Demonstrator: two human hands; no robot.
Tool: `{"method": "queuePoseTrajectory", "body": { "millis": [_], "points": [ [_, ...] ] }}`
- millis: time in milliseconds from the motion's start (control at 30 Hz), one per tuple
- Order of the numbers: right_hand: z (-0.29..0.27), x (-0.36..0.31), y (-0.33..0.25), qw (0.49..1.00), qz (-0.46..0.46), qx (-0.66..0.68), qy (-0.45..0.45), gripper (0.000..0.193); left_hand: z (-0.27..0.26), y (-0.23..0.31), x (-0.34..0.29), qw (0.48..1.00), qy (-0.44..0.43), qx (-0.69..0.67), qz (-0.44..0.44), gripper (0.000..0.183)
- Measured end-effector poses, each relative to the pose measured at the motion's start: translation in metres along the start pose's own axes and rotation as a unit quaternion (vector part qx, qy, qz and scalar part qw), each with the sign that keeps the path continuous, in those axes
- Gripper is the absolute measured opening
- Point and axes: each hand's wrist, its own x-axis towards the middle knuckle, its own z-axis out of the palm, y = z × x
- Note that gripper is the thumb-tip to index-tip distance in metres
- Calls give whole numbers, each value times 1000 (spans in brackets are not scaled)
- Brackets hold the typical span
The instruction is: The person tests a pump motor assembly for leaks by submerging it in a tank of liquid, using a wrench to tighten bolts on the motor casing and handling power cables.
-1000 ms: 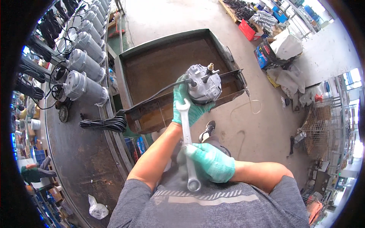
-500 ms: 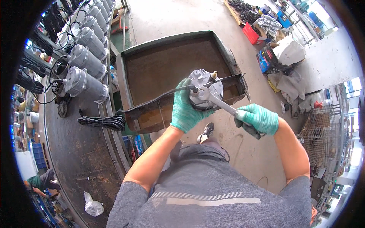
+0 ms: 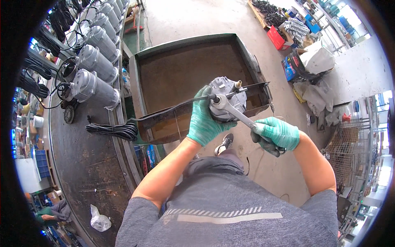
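Holding a grey motor [image 3: 228, 99] above the front wall of a rusty metal tray [image 3: 181, 70], the left hand [image 3: 204, 119] in a green glove wraps its fingers around the motor from the left side. The right hand [image 3: 275, 133], also gloved, is closed around the handle of a wrench [image 3: 235, 113]. The head of the wrench sits on a fitting on top of the motor, where a black cable [image 3: 164, 112] comes out. This cable runs left to a coil [image 3: 111, 131] on the dark bench [image 3: 86, 173]. A row of grey cylinders [image 3: 96, 61] lies on the bench, well apart from the hands.
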Motion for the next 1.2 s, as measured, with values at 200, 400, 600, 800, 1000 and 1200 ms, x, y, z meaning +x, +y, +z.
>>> {"method": "queuePoseTrajectory", "body": {
  "millis": [200,400,600,800,1000,1200],
  "points": [
    [29,13,10,996,-26,81,8,49,4,25,4,906,-19,-350,-238,76],
    [115,48,33,957,-106,247,112,44,11,26,21,930,5,-308,-202,59],
    [203,94,5,820,-184,518,158,37,12,21,8,943,-6,-252,-216,88],
    [185,34,1,833,-89,546,4,35,11,34,5,939,-25,-266,-216,96],
    [139,-16,5,963,-40,227,138,49,3,32,2,926,-47,-292,-235,96],
    [65,-16,22,981,-72,129,122,53,7,34,2,915,-65,-308,-252,96]
  ]
}}
